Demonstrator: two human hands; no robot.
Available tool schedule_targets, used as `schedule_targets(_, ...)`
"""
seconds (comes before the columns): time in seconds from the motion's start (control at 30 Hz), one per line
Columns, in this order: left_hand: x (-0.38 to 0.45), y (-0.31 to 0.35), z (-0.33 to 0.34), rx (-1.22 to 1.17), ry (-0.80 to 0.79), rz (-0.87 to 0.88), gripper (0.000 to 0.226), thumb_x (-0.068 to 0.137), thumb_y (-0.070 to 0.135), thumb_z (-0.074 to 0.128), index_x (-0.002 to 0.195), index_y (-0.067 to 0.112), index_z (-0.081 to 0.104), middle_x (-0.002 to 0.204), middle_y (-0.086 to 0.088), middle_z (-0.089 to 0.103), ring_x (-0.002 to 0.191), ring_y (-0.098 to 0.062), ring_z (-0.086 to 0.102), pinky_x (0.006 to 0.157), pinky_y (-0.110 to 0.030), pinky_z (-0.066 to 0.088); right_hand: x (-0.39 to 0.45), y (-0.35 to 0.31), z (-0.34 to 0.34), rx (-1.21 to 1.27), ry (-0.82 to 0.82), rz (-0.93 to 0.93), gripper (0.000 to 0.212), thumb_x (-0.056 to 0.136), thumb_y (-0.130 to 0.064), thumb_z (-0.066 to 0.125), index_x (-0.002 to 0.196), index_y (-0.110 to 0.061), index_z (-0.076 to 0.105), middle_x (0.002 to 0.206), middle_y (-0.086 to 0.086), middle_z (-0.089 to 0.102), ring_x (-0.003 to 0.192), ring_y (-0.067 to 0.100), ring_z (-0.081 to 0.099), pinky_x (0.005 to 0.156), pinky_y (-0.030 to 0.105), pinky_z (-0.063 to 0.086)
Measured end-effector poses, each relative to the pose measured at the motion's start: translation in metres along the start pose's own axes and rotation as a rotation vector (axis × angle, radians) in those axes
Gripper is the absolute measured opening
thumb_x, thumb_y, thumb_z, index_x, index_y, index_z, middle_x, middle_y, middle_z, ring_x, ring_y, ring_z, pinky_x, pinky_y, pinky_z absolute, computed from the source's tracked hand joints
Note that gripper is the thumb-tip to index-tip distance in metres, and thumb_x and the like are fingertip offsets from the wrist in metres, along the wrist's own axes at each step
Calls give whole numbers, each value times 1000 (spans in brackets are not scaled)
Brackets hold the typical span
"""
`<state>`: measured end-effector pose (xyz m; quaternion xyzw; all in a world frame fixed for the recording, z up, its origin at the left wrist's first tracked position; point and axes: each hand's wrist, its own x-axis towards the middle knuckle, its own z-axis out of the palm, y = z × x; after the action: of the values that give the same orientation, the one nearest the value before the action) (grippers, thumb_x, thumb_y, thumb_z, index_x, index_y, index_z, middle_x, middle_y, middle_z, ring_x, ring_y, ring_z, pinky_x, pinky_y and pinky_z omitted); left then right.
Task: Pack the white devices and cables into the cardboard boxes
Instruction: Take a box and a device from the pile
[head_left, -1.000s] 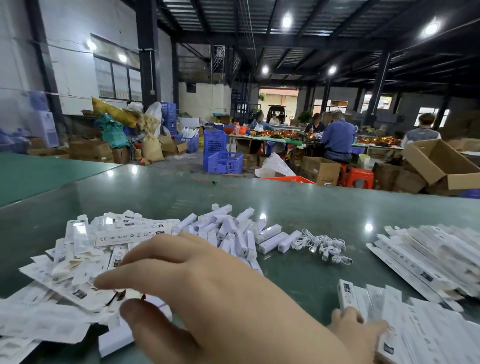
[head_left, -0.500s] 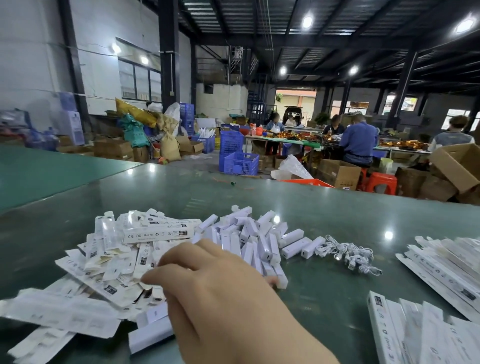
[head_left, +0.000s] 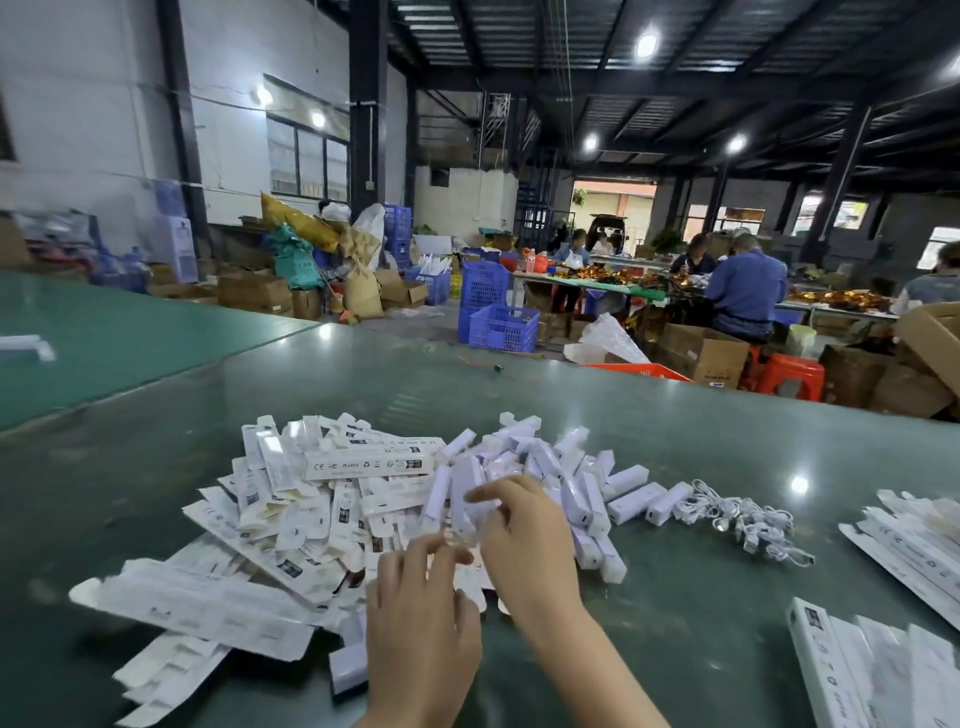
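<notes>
Warehouse floor behind; green table (head_left: 675, 467) carries flat white cartons (head_left: 291, 519) heaped left, white devices (head_left: 571, 483) centre, coiled cables (head_left: 743, 519) right of them. Right hand (head_left: 524, 540) pinches one device (head_left: 465, 499) above the heap. Left hand (head_left: 421, 618), fingers curled over cartons, grip unclear.

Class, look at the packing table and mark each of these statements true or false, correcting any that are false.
1. The bundle of white cables lies to the right of the pile of white devices. True.
2. Both hands are off the table. False: the left hand and right hand reach into the piles.
3. The table is red. False: it is green.
4. Flat cardboard boxes are heaped left of the devices. True.
5. Blue crates stand on the floor beyond the table. True.
</notes>
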<state>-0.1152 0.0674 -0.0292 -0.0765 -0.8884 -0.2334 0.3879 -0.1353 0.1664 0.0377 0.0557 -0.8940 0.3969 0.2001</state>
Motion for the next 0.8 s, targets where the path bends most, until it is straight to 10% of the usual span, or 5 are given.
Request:
schedule_targets(0.33, 0, -10, 4, 176, -264, -126, 38, 57, 29, 81, 93, 21, 70, 103, -1, 65, 92, -28, 60, 73, -44, 48, -11, 47, 13, -264, 3, -119, 30, 88, -10, 44, 97, -26, 67, 106, -20, 56, 104, 2, 47, 73, 21, 42)
schedule_targets(0.47, -3, -21, 12, 382, -473, -248, 51, 92, 54, 27, 136, 32, 38, 146, 7, 33, 132, -19, 26, 102, -43, 22, -3, 68, 7, -282, -112, -126, 39, 86, -2, 41, 107, -24, 65, 114, -17, 55, 111, 7, 46, 82, 18, 39)
schedule_targets(0.8, -6, -23, 21, 437, -480, -207, 47, 89, 57, 25, 126, 35, 43, 136, 11, 38, 125, -18, 30, 97, -40, 23, 8, 60, 38, -600, -535, -125, 44, 91, -40, 49, 129, -18, 49, 133, 3, 47, 123, 23, 39, 97, 35, 37)
